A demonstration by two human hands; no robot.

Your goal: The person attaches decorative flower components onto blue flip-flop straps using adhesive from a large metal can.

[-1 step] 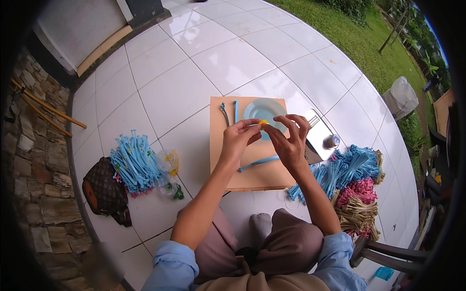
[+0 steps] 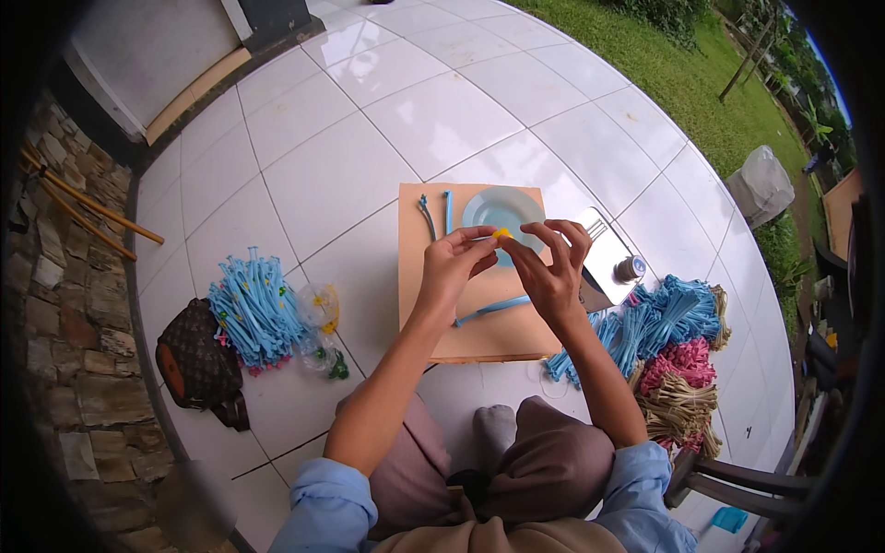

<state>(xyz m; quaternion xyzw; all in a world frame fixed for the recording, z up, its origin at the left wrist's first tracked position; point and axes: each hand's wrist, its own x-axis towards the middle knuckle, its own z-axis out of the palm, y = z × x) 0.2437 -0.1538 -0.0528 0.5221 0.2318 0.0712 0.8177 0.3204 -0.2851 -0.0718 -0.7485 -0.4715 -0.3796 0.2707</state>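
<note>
Above a tan board on the floor, my left hand and my right hand meet, fingertips pinching a small yellow piece between them. Its exact kind is too small to make out. Behind the fingers lies a pale blue plate, partly covered by my right hand. On the board's far left are two short blue strips, one darker strip and one lighter strip. Another blue strip lies below my hands, its right end hidden behind my right hand.
Right of the board are a whitish tray, a small spool, and bundles of blue strips, pink strips and beige strips. Leftward sit a pile of blue strips, clear bags and a brown bag.
</note>
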